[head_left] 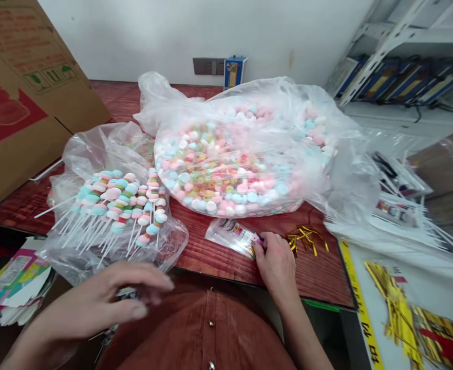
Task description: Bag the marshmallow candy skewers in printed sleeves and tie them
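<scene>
My left hand [107, 298] hovers above my lap at the table's front edge, thumb and fingers apart and nothing in it. Beyond it, many marshmallow skewers [111, 198] on white sticks lie piled on a clear plastic sheet. My right hand [276, 262] rests on the table with its fingers curled closed at the right end of small clear printed bags [232, 236]. Some fingertips are hidden from this angle. Gold twist ties [307, 239] lie loose just right of this hand.
Behind, a large round container [226, 205] of marshmallows and gummy rings sits under clear plastic [272, 139]. A cardboard box [30, 103] stands left. At the right are white sticks [396, 226], a bundle of gold ties [396, 308] and a metal shelf [388, 46].
</scene>
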{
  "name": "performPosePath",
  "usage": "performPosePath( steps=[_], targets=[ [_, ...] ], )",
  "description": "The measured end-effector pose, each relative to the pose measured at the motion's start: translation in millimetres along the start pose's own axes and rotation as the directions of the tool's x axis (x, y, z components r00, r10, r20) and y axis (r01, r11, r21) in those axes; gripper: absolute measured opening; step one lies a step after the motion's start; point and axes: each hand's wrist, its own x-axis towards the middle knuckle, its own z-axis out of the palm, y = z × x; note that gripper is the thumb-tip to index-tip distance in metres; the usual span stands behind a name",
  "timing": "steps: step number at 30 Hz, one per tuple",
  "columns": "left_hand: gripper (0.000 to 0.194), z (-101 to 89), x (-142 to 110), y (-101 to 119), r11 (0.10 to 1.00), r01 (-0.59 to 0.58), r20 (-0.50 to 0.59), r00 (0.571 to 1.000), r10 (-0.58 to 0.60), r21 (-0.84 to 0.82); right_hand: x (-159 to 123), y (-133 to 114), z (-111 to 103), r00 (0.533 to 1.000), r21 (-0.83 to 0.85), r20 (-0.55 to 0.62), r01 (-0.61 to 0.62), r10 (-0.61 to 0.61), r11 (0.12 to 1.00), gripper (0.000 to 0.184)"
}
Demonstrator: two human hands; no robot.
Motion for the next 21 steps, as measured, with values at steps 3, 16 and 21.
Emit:
performPosePath(
  steps=[3, 16, 21],
  targets=[
    [0.025, 40.7, 64.2, 24.4, 0.994, -0.002, 0.301, 0.953, 0.034, -0.108, 1.5, -2.3, 0.8, 1.0, 0.025, 0.009, -0.013, 0.013, 1.0, 0.012],
    [0.018, 131.2, 141.3, -17.6, 0.756, -0.242, -0.064, 0.934, 0.351, 0.608, 6.5, 10.4, -3.2, 0.997, 0.068, -0.027, -0.064, 0.066, 0.996, 0.023],
    [0.019, 133.1, 138.7, -14.4, 0.804, -0.253, -0.097, 0.929, 0.358, 0.538, 9.7, 22.8, -15.2, 0.995, 0.165, -0.048, -0.076, 0.085, 0.983, 0.024]
  ],
)
